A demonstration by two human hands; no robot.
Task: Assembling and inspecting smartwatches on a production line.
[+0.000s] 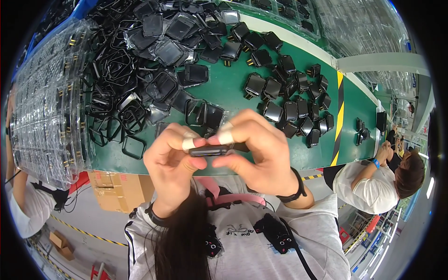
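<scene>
Both my hands meet over the near edge of the green table, pinching a small flat black case (208, 151) that I see edge-on. My left hand (169, 154) grips its left end between thumb and fingers. At the other end, the thumb and fingers of my right hand (262, 150) are closed on it. Pale tape wraps a finger of each hand. Just beyond my fingers lie thin black square frames (133, 147) and dark square panels (196, 73), some in clear film. To the right, glossy black cases (272, 112) are scattered, several with gold-coloured prongs.
Stacked clear plastic trays (49, 107) stand at the left, with more trays (368, 32) at the far right. Black-and-yellow tape (339, 116) crosses the green table (308, 156). A cardboard box (119, 189) sits below the edge. Another person (373, 184) works to the right.
</scene>
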